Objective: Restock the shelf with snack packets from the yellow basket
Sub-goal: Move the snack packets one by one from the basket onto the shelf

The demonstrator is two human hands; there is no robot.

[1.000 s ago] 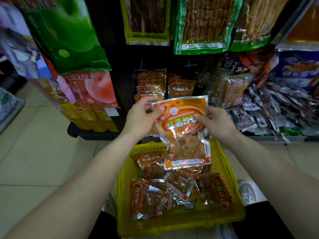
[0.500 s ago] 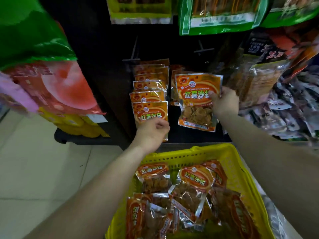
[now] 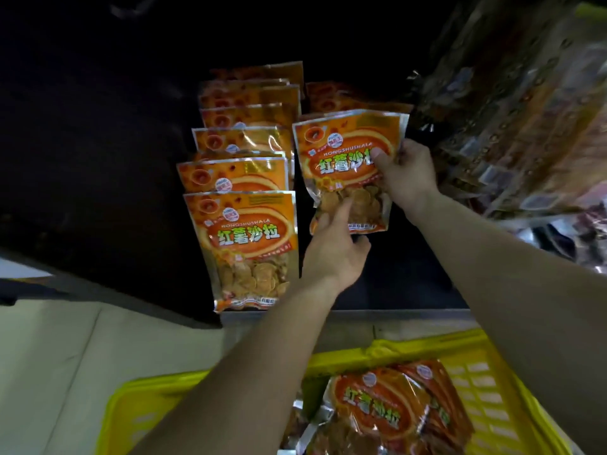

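The shelf [image 3: 98, 126] is dark, its back and upper part too dim to make out. Below it the yellow basket [image 3: 410, 351] is cut off by the bottom edge of the view; orange snack packets [image 3: 387, 408] lie heaped inside, partly hidden behind both forearms. Blurred mixed bags [image 3: 525, 126] crowd the shelf's right side. A left row [image 3: 243, 247] of matching packets stands overlapping, reaching the front lip. Just beside it, at the front of a shorter row, is the held packet [image 3: 345, 159], upright, with bare shelf before it. The right hand [image 3: 404, 172] grips its right edge, thumb on the front. The left hand [image 3: 331, 254] pinches its lower left corner.
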